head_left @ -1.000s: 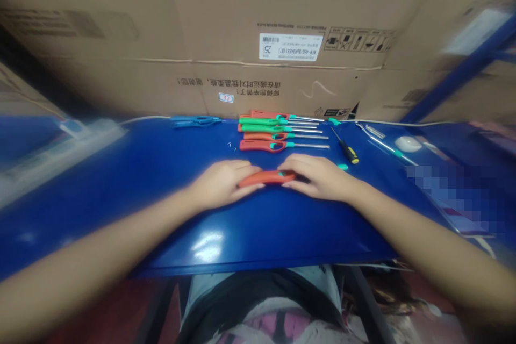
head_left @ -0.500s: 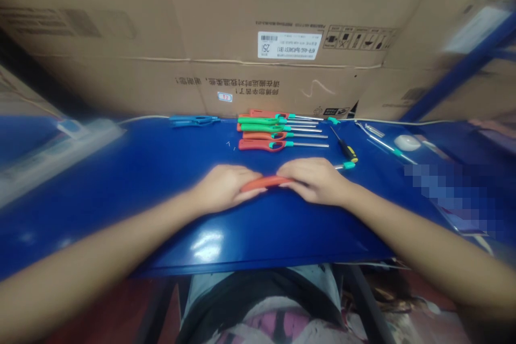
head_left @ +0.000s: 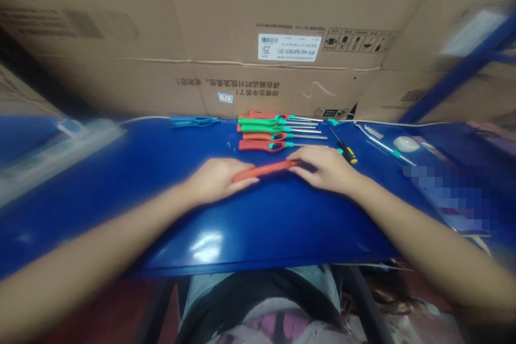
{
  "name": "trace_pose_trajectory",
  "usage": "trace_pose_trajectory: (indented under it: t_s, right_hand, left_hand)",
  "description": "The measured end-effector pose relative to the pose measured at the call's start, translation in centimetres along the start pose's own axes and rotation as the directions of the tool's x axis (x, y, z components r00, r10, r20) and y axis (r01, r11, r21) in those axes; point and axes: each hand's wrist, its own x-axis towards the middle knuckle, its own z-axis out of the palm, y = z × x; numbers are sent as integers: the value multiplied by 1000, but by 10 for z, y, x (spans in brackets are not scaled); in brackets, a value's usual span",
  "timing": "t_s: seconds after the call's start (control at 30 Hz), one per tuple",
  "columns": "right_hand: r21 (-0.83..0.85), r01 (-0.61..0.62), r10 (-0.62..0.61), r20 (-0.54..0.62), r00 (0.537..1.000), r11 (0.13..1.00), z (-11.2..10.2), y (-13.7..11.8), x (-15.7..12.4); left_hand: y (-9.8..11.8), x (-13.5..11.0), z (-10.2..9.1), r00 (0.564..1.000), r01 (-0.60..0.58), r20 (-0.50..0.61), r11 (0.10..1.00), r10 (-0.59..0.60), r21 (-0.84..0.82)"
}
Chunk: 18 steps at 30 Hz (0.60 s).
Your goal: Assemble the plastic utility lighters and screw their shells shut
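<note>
Both of my hands are closed on a red-orange lighter handle [head_left: 268, 170], held edge-up just above the blue table. My left hand [head_left: 215, 178] pinches its left end between thumb and fingers. At the right end, my right hand [head_left: 322, 167] grips it, the fingers covering that part. A green tip [head_left: 339, 151] shows beyond my right hand; whether it belongs to the held lighter I cannot make out. Behind my hands lie several long-nosed lighters side by side, among them a red lighter [head_left: 262, 145] and a green lighter [head_left: 260, 129], their metal tubes pointing right.
A screwdriver [head_left: 346, 149] with a yellow-black handle lies right of the lighters. Farther right are a metal tube [head_left: 382, 145] and a white rounded object [head_left: 406, 143]. Blue handle pieces [head_left: 193, 121] rest at the back left. A large cardboard box [head_left: 161, 37] walls off the rear.
The held lighter handle has tilted, its right end rising. My right hand has moved slightly up and away, my left slightly left, so more of the handle shows between them.
</note>
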Motion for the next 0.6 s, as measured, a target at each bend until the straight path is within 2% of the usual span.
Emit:
trace_pose_trajectory:
  t_s: [0.1,0.27,0.4,0.5,0.6]
  right_hand:
    - [-56,10,-7,49,999,998,-3,4,-2]
    - [-128,58,-52,54,997,990,-2,-10,-1]
    - [-163,59,-38,130,991,985,-2,-16,4]
    - [-229,50,-12,167,986,972,-7,-7,4]
    - [-293,-33,84,164,983,956,-14,10,1]
  left_hand:
    - [2,1,0,1000,22,-4,1000,-22,14]
    - [9,1,2,999,45,10,999,-45,18]
    - [7,1,2,999,41,10,998,-41,44]
    - [0,1,0,999,36,-17,995,-34,92]
    - [-9,0,-5,998,44,-54,988,-36,151]
